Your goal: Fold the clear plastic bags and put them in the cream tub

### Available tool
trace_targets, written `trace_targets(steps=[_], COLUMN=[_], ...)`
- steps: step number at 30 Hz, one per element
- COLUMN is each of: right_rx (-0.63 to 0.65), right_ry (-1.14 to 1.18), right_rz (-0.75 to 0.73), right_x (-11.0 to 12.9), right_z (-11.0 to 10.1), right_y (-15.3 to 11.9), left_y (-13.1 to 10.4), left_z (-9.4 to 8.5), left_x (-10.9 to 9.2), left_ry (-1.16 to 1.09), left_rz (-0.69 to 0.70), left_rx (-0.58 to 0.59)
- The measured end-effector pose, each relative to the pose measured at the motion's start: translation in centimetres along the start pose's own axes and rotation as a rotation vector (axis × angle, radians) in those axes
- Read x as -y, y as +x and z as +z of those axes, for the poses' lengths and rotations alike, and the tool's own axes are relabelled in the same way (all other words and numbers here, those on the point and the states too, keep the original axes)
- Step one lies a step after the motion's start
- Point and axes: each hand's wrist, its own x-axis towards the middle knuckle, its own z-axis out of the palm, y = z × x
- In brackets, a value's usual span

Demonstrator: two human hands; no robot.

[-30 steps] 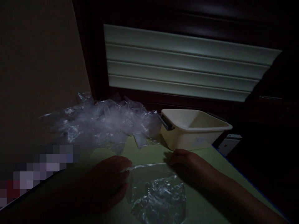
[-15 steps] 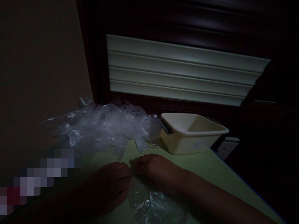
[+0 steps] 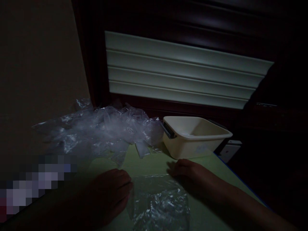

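Note:
A clear, wrinkled plastic bag [image 3: 163, 207] lies spread on the pale green tabletop in front of me. My left hand [image 3: 114, 192] is closed at its left edge, fingers curled and mostly in shadow. At the far right corner of the bag, my right hand [image 3: 189, 170] is closed, with bent fingers pinching its upper edge; the fingertips are dim. The bag's far edge runs fairly straight between both hands.
A heap of crumpled clear plastic bags [image 3: 108, 128] covers the back left of the table [image 3: 204, 192]. Behind my right hand stands a cream plastic bin [image 3: 190, 147] with dark handles. A white phone-like object [image 3: 231, 150] is beyond the table's right edge. Louvred panelling [image 3: 180, 70] rises behind.
My right hand has moved right, away from my left hand, and the bag's far edge is now spread between them. My left hand stays nearly in place. The view has shifted slightly.

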Motion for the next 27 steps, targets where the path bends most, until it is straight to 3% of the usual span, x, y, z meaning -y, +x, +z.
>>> trace_targets(steps=[6,12,18,24,27], right_rx=[-0.014,-0.060,-0.094,-0.123,-0.118], right_ry=[0.068,0.124,0.201,0.243,0.268], right_rz=[0.087,0.199,0.204,0.229,0.199], right_x=[0.6,0.9,0.3,0.7,0.8], right_z=[-0.3,0.6,1.3,1.5,1.5], right_y=[0.5,2.0,1.9,1.8,1.8], left_y=[0.9,1.2,0.6,0.1,0.0], left_z=[-0.6,-0.7,-0.1,0.2,0.4], left_x=[-0.2,-0.4,0.0,0.5,0.6], left_ry=[0.010,0.000,-0.046,-0.111,-0.123], left_rz=[0.015,0.040,0.011,-0.068,-0.103], left_rx=[-0.087,-0.183,-0.148,0.000,0.009])
